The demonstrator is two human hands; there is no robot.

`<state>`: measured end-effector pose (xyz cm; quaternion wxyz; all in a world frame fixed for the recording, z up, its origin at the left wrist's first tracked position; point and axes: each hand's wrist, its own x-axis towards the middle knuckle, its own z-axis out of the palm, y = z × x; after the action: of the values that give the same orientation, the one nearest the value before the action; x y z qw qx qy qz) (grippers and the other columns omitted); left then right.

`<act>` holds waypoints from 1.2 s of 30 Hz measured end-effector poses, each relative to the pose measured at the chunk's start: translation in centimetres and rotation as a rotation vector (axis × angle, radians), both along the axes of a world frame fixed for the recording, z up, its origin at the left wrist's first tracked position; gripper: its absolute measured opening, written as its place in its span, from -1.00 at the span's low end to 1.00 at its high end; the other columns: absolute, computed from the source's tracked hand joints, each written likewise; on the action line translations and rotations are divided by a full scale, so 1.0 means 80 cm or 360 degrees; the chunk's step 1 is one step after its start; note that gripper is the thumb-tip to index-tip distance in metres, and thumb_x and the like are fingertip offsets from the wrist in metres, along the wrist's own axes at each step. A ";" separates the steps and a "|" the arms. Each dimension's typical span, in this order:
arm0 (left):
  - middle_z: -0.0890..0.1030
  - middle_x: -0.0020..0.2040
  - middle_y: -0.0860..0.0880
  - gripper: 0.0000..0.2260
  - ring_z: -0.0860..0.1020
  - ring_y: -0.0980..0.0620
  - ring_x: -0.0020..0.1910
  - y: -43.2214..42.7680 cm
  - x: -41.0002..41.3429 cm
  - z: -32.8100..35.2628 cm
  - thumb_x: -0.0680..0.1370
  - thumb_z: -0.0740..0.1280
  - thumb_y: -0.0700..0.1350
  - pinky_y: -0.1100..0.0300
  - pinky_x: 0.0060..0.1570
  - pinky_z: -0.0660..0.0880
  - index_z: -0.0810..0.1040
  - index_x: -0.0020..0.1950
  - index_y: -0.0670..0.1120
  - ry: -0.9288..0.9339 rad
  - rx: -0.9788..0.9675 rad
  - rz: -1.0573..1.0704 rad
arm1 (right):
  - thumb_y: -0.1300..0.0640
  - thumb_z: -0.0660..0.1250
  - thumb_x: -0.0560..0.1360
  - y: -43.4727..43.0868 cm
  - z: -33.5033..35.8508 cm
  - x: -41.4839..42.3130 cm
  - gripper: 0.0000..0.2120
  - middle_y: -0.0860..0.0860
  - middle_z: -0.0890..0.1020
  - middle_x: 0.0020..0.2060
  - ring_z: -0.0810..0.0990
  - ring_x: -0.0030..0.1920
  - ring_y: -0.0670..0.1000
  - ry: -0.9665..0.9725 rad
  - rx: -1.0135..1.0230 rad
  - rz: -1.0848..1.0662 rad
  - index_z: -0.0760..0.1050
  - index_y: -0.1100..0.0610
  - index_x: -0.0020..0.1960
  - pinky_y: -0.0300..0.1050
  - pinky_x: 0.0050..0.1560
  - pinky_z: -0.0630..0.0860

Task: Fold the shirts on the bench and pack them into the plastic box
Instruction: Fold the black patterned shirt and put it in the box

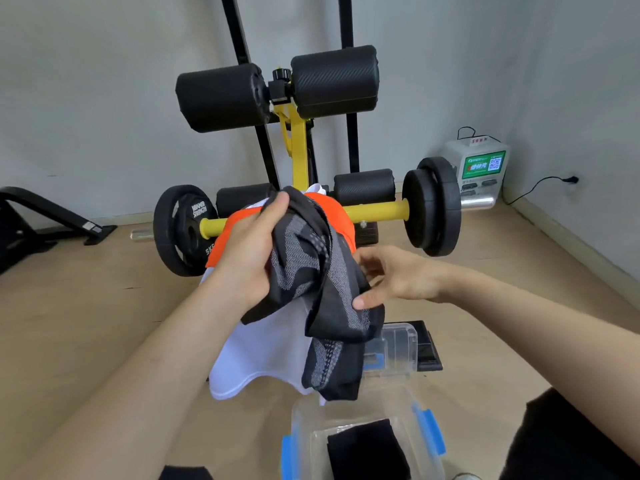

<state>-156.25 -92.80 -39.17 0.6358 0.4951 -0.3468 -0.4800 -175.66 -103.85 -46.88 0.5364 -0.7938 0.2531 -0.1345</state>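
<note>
Black-and-grey shirt (311, 271) hangs bunched from the left grip (252, 254), which is clenched around its top. The right grip (398, 278) pinches a fold lower down its side. The shirt's long axis runs downward, in front of a white shirt (263, 355) and an orange shirt (332, 209), with its loose end pointing at the plastic box (301, 420).

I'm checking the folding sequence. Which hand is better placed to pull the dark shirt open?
Right, probably. The right hand pinches a loose lower fold of the dark shirt and can draw it outward; the left hand grips the bunched top.
</note>
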 end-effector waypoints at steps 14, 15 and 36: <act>0.70 0.14 -0.11 -0.70 0.68 -0.10 0.09 0.071 0.056 -0.005 0.60 0.32 0.07 -0.03 0.18 0.55 0.67 0.19 -0.09 -0.0554 0.0691 -0.0336 | 0.20 0.36 0.55 -0.003 0.053 -0.034 -0.92 0.11 0.66 -0.23 0.63 -0.27 0.04 -0.0529 0.0591 -0.0630 0.57 0.22 -0.01 -0.10 -0.18 0.63; 0.70 0.17 -0.07 -0.69 0.66 -0.09 0.16 0.075 0.054 -0.008 0.60 0.32 0.10 -0.06 0.26 0.51 0.67 0.20 -0.05 -0.0664 0.0695 -0.0398 | 0.20 0.37 0.55 0.001 0.055 -0.034 -0.93 0.11 0.66 -0.25 0.62 -0.30 0.05 -0.0521 0.0599 -0.0642 0.57 0.20 -0.06 -0.10 -0.21 0.61; 0.59 0.09 0.16 -0.43 0.63 0.20 -0.08 0.063 -0.032 -0.054 0.20 0.69 0.05 0.17 -0.04 0.61 0.64 0.17 0.11 -0.1581 -0.0061 -0.0061 | 0.30 0.33 0.56 0.053 0.040 0.018 -0.94 0.13 0.62 -0.17 0.60 -0.24 0.04 -0.0576 0.0719 -0.0614 0.57 0.21 -0.06 -0.10 -0.18 0.55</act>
<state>-158.83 -87.77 -43.50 0.3936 0.6458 -0.6256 -0.1913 -174.25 -99.60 -43.68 0.6995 -0.5558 0.3226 -0.3124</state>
